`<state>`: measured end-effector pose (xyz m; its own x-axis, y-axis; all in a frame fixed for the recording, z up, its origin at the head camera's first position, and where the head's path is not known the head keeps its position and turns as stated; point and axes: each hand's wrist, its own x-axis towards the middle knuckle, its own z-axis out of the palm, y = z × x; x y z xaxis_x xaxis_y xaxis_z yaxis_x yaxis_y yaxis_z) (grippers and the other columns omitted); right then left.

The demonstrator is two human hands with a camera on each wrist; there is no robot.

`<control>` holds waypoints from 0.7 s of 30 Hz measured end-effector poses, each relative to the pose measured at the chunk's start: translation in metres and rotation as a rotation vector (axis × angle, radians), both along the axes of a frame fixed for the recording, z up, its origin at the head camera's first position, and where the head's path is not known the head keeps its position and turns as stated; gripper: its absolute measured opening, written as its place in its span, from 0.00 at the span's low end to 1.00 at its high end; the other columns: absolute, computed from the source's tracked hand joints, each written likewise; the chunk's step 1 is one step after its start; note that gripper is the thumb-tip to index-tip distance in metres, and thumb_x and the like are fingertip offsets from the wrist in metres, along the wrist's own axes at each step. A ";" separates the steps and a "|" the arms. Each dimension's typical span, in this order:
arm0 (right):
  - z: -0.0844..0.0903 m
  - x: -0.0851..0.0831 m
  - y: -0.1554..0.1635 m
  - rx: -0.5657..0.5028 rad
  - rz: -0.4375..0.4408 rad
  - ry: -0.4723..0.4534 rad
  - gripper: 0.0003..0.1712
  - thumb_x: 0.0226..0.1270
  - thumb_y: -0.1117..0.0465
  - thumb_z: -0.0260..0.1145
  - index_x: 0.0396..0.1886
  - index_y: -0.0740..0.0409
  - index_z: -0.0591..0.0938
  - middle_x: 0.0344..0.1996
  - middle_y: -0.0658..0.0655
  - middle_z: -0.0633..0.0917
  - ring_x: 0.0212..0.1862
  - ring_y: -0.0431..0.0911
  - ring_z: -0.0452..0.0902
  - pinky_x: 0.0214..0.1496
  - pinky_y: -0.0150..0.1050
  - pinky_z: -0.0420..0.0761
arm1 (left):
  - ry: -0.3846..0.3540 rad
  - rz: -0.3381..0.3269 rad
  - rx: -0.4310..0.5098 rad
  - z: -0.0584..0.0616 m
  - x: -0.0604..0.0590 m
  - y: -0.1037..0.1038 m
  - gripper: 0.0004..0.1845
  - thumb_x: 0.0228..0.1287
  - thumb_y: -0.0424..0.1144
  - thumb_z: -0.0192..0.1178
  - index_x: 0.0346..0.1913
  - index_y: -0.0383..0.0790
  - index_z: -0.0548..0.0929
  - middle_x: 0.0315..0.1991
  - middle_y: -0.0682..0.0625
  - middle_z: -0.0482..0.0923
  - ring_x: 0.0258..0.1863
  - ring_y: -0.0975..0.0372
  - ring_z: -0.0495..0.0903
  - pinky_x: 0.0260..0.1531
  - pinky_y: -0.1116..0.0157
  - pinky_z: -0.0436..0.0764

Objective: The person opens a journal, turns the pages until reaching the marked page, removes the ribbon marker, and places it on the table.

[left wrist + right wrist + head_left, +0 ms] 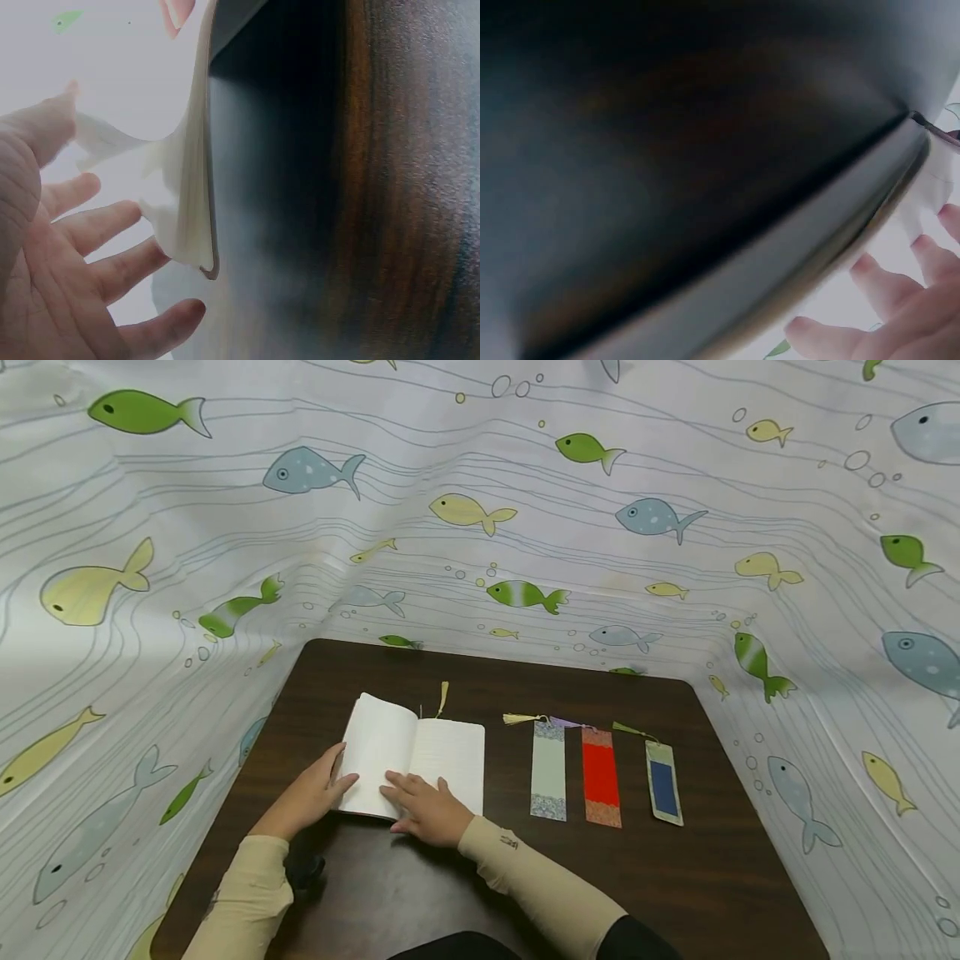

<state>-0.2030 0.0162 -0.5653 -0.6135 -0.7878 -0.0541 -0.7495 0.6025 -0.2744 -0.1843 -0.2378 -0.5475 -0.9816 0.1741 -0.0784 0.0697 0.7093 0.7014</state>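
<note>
An open notebook (420,756) with blank white pages lies on the dark wooden table (675,893). My left hand (307,793) is at the book's left edge, fingers straight and spread, with the thumb on the left page. In the left wrist view the left hand's fingers (97,255) lie beside the book's lifted pages (191,187). My right hand (425,807) rests flat on the lower middle of the pages, fingers extended. The right wrist view shows the right hand's fingertips (889,292) against the white page (930,187). A yellow ribbon (443,697) sticks out past the book's top.
Three tasselled bookmarks lie side by side to the right of the book: a pale green one (548,770), a red one (601,777) and a blue one (664,782). A white cloth printed with fish (525,527) walls in the table on three sides.
</note>
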 end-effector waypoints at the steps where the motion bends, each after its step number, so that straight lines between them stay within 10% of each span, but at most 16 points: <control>1: -0.001 0.000 0.000 0.014 0.004 0.011 0.38 0.75 0.41 0.61 0.80 0.43 0.62 0.81 0.46 0.57 0.78 0.48 0.58 0.67 0.66 0.69 | 0.012 -0.007 -0.011 -0.001 0.000 0.000 0.42 0.78 0.48 0.55 0.77 0.23 0.48 0.74 0.21 0.52 0.71 0.30 0.58 0.67 0.34 0.60; 10: -0.008 -0.009 0.011 0.045 0.006 0.082 0.39 0.77 0.49 0.61 0.82 0.47 0.57 0.81 0.50 0.57 0.77 0.53 0.59 0.67 0.58 0.73 | 0.170 -0.120 -0.135 -0.012 0.001 -0.002 0.29 0.70 0.32 0.63 0.71 0.29 0.70 0.72 0.23 0.58 0.68 0.29 0.64 0.62 0.33 0.67; 21: -0.007 -0.020 0.080 0.202 -0.295 -0.008 0.54 0.60 0.39 0.73 0.78 0.61 0.63 0.79 0.59 0.60 0.79 0.54 0.54 0.71 0.61 0.66 | 0.132 -0.116 -0.130 -0.012 0.003 -0.005 0.30 0.70 0.41 0.65 0.70 0.30 0.72 0.72 0.19 0.54 0.67 0.25 0.61 0.59 0.30 0.67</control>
<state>-0.2232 0.0959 -0.5725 -0.8118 -0.5500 -0.1962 -0.5338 0.8352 -0.1327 -0.1812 -0.2431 -0.5599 -0.9589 0.2831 0.0200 0.2410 0.7753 0.5838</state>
